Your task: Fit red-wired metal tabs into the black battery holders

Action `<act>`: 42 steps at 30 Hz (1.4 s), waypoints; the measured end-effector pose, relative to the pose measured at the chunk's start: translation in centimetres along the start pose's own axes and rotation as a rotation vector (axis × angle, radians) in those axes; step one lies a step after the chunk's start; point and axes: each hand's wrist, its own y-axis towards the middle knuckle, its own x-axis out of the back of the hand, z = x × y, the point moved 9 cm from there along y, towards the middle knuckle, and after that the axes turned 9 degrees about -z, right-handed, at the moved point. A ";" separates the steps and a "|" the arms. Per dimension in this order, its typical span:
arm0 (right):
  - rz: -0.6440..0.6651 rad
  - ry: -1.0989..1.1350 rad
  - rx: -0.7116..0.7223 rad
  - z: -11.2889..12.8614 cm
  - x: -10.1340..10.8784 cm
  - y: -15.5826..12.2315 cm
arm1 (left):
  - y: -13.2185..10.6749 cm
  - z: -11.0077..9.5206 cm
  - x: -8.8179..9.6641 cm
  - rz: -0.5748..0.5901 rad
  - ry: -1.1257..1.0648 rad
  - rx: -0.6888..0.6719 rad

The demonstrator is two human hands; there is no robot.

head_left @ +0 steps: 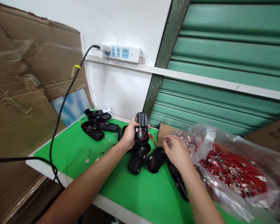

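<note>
My left hand (130, 134) grips a black plastic housing (141, 129) with battery slots at its top and a thin red wire across its lower half. It is held up above the green mat, near the wall. To the right, my right hand (175, 148) is closed, thumb and fingers pressed together; whatever is between them is too small to make out. Below the hands lie more black housings (137, 159), some with red wires. Several loose red wires (152, 138) lie between the two hands, beside a piece of cardboard (163, 132).
A clear plastic bag (233, 171) full of red wires with metal contacts fills the right side. More housings (92, 130) are grouped at the back left of the green mat (79, 168). A black cable (67, 93) hangs from a power strip (122, 53); cardboard (35, 93) stands left.
</note>
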 end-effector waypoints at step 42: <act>-0.246 0.802 -0.316 -2.5 2.7 -0.4 | -1.5 2.5 -0.5 -0.010 0.272 0.354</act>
